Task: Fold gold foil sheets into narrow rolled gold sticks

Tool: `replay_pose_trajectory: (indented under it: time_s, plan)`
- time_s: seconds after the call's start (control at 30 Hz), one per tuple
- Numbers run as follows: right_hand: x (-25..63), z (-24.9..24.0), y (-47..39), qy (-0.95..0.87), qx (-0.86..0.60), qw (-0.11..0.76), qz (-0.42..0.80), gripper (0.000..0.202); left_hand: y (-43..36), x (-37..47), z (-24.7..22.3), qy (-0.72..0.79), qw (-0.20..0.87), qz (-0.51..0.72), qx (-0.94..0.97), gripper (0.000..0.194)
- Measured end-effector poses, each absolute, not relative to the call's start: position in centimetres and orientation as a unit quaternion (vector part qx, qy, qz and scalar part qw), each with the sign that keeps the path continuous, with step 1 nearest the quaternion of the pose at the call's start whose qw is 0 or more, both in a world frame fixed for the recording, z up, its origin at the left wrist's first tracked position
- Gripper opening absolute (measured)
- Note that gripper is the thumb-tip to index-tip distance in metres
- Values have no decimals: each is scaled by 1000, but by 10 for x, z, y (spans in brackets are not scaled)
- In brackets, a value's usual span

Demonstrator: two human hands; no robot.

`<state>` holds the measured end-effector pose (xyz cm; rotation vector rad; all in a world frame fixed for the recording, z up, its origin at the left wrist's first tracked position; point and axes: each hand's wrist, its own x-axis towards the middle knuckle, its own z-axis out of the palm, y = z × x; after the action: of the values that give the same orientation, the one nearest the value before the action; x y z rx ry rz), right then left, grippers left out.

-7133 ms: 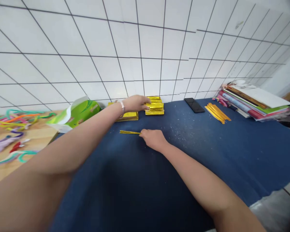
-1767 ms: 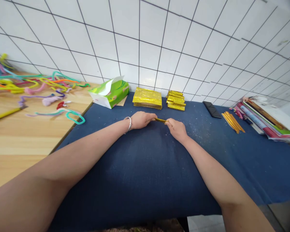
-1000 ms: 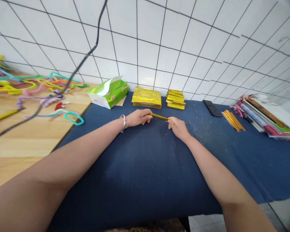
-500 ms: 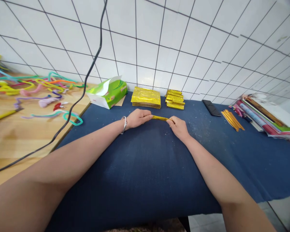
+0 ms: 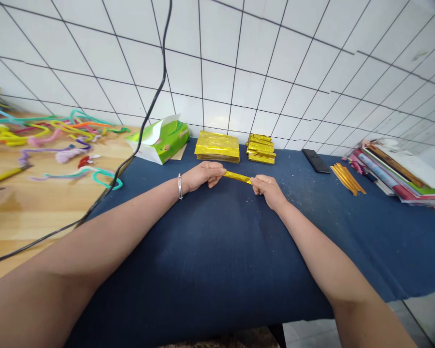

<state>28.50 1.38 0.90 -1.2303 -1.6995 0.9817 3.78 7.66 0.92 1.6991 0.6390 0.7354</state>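
A narrow folded strip of gold foil paper (image 5: 237,177) is stretched between my two hands over the dark blue cloth (image 5: 217,251). My left hand (image 5: 204,176), with a silver bangle at the wrist, pinches the strip's left end. At the other end, my right hand (image 5: 268,189) grips it between thumb and curled fingers. Just behind the hands lies a stack of flat gold foil sheets (image 5: 217,146). A pile of folded gold strips (image 5: 261,149) sits to the right of that stack, against the tiled wall.
A green tissue pack (image 5: 166,140) stands left of the foil. Colourful fuzzy stems (image 5: 58,128) litter the wooden table (image 5: 39,212), and a black cable (image 5: 155,96) hangs across. Rightward lie a phone (image 5: 315,161), several orange-gold strips (image 5: 347,179) and stacked books (image 5: 402,174).
The strip has turned more of its gold face upward. My left hand's fingers, held straighter before, are now curled at its end. The view has shifted slightly.
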Motion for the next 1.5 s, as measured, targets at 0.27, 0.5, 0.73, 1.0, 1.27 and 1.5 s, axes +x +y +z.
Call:
replay_pose_trajectory:
  time_s: [0.27,0.5,0.73,1.0,1.27,1.5]
  plan:
    - [286,7,13,-683,-492,375,389,41,90,32,0,257,549,257,752,28]
    - [285,4,12,-749,-477,332,318,41,93,32,0,256,525,245,774,28]
    - [281,-1,12,-798,-507,279,166,37,92,34,1,278,447,257,810,22]
    - [269,-3,6,-840,-487,233,-46,29,74,54,-1,278,279,262,881,21]
    - [269,-5,9,-857,-466,198,-92,35,61,67,2,249,198,280,906,17]
    - [269,-4,12,-851,-480,211,-37,35,70,60,2,263,190,276,905,22]
